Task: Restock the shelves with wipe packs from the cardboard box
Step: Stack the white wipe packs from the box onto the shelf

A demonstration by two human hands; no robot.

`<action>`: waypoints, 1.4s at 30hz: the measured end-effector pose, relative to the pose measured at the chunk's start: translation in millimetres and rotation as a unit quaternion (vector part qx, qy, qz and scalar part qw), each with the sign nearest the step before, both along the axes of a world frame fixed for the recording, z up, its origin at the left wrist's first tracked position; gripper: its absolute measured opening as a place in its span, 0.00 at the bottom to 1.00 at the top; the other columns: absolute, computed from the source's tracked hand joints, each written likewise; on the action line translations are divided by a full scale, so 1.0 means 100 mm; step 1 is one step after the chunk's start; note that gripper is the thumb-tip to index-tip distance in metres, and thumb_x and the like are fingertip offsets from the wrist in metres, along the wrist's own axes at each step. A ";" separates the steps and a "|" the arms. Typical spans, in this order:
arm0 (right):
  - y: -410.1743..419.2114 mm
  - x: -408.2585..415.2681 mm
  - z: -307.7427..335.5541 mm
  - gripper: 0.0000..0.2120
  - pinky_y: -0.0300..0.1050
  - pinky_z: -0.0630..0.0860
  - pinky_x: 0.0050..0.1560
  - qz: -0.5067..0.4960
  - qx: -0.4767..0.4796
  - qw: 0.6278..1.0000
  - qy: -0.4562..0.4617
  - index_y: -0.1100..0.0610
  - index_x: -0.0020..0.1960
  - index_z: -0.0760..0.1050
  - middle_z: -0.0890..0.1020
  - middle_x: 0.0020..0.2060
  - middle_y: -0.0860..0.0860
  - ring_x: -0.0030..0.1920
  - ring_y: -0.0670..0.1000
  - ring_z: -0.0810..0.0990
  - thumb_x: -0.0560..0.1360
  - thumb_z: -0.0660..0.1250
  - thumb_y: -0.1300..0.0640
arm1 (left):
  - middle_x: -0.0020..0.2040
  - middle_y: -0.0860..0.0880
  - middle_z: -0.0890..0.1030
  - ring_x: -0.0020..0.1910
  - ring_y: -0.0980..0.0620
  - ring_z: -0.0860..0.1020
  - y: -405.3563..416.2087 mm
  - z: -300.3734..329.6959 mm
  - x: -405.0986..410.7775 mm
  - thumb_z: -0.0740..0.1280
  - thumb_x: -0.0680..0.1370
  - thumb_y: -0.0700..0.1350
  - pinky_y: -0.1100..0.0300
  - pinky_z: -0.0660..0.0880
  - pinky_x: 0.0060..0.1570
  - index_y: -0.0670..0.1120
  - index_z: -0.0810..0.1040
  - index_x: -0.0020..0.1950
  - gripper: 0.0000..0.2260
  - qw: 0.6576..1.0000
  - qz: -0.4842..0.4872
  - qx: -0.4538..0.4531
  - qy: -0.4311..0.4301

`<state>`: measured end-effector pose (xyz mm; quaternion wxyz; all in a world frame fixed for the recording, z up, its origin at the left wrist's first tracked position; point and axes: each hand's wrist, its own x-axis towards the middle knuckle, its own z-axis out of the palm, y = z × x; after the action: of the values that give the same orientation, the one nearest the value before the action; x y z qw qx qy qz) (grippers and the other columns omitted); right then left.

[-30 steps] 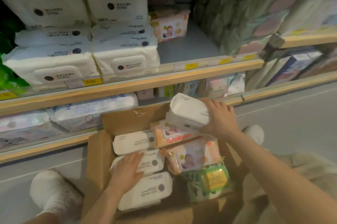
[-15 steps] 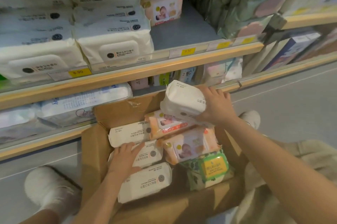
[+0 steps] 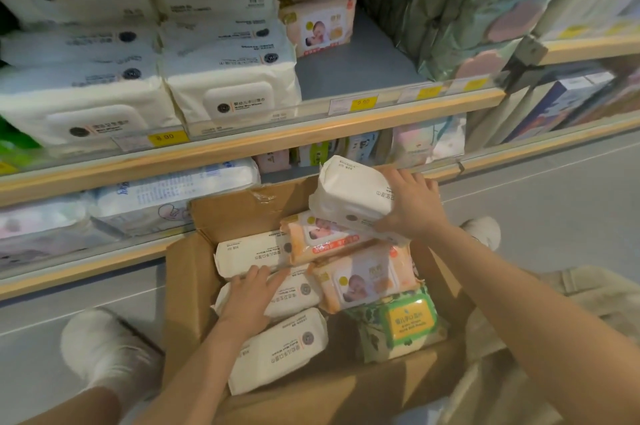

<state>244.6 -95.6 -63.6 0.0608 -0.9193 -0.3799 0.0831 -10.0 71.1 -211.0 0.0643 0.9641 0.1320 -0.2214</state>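
An open cardboard box [image 3: 187, 286] sits on the floor in front of the shelves. My right hand [image 3: 412, 203] grips a white wipe pack [image 3: 349, 192], held tilted above the box's far right corner. My left hand [image 3: 251, 296] lies flat on the middle white pack [image 3: 298, 296] in the box's left column, fingers spread. Another white pack [image 3: 249, 251] lies behind it and one [image 3: 280, 352] in front. Two orange baby-print packs [image 3: 367, 279] and a green-and-yellow pack [image 3: 405, 324] fill the right side.
White wipe packs [image 3: 228, 92] are stacked on the upper shelf, with one orange pack [image 3: 322, 22] behind bare grey shelf [image 3: 353, 71]. Green bundles [image 3: 450, 9] stand to its right. The lower shelf holds pale packs [image 3: 173, 192]. White shoes [image 3: 104, 352] flank the box.
My right hand has lifted the white pack slightly higher above the box. My left hand stays pressed on the middle white pack. The view has drifted downward and closer.
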 end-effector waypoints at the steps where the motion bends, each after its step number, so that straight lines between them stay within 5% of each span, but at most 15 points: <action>1: 0.00 -0.01 0.02 0.44 0.51 0.60 0.60 0.003 0.002 1.000 0.002 0.46 0.70 0.60 0.71 0.62 0.49 0.62 0.54 0.68 0.59 0.76 0.44 | 0.63 0.48 0.66 0.62 0.47 0.65 -0.02 0.10 0.01 0.69 0.71 0.54 0.49 0.65 0.54 0.56 0.50 0.76 0.39 1.000 -0.010 0.006 -0.015; 7: -0.03 -0.13 0.23 0.41 0.52 0.61 0.59 0.026 0.006 1.000 -0.013 0.48 0.68 0.62 0.72 0.60 0.48 0.60 0.54 0.69 0.59 0.76 0.44 | 0.68 0.45 0.63 0.67 0.45 0.61 0.01 0.74 -0.10 0.64 0.74 0.58 0.47 0.62 0.59 0.57 0.51 0.75 0.34 0.996 -0.043 0.067 -0.035; 18: 0.09 -0.37 1.14 0.43 0.50 0.61 0.57 0.061 0.068 0.994 -0.055 0.48 0.69 0.62 0.72 0.62 0.48 0.61 0.54 0.68 0.59 0.76 0.44 | 0.63 0.50 0.66 0.62 0.48 0.63 0.24 1.74 -0.49 0.65 0.70 0.61 0.50 0.64 0.56 0.60 0.54 0.74 0.35 0.983 0.048 0.058 -0.169; 23: 0.44 -0.54 1.55 0.42 0.49 0.60 0.57 0.111 0.083 0.985 -0.099 0.48 0.70 0.62 0.71 0.62 0.49 0.61 0.54 0.68 0.61 0.76 0.45 | 0.64 0.49 0.67 0.63 0.47 0.62 0.67 2.24 -0.87 0.50 0.60 0.71 0.51 0.61 0.56 0.60 0.55 0.74 0.43 0.964 0.131 0.083 -0.214; 28: 1.14 -0.72 1.85 0.43 0.51 0.60 0.58 0.159 0.115 0.972 -0.126 0.49 0.69 0.63 0.72 0.60 0.50 0.60 0.56 0.68 0.59 0.77 0.44 | 0.62 0.50 0.68 0.62 0.48 0.61 1.18 2.43 -1.30 0.68 0.63 0.63 0.50 0.63 0.54 0.61 0.59 0.73 0.40 0.924 0.240 0.104 -0.279; 31: 1.66 -0.86 1.94 0.43 0.52 0.61 0.58 0.192 0.118 0.964 -0.141 0.49 0.70 0.62 0.71 0.61 0.50 0.60 0.56 0.68 0.59 0.76 0.43 | 0.61 0.50 0.69 0.59 0.49 0.61 1.44 2.47 -1.49 0.65 0.60 0.64 0.52 0.62 0.50 0.60 0.61 0.73 0.41 0.904 0.290 0.102 -0.298; 37: 2.82 -1.10 2.03 0.45 0.56 0.63 0.65 0.238 0.102 0.956 -0.140 0.50 0.74 0.58 0.73 0.64 0.55 0.64 0.59 0.70 0.63 0.76 0.46 | 0.59 0.51 0.70 0.60 0.49 0.63 1.88 2.45 -1.75 0.75 0.62 0.57 0.52 0.61 0.48 0.60 0.63 0.72 0.40 0.880 0.312 0.138 -0.332; 42: 3.39 -1.24 1.80 0.39 0.61 0.60 0.70 0.288 0.107 0.939 -0.153 0.44 0.75 0.50 0.62 0.72 0.52 0.70 0.58 0.63 0.71 0.69 0.51 | 0.57 0.52 0.69 0.57 0.52 0.60 2.08 2.38 -1.80 0.74 0.62 0.57 0.54 0.58 0.45 0.61 0.63 0.72 0.40 0.881 0.315 0.145 -0.323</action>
<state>120.5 243.3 116.9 0.0728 -0.7600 -0.6401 -0.0859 -190.3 279.1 27.2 0.0293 0.8884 0.4307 0.1559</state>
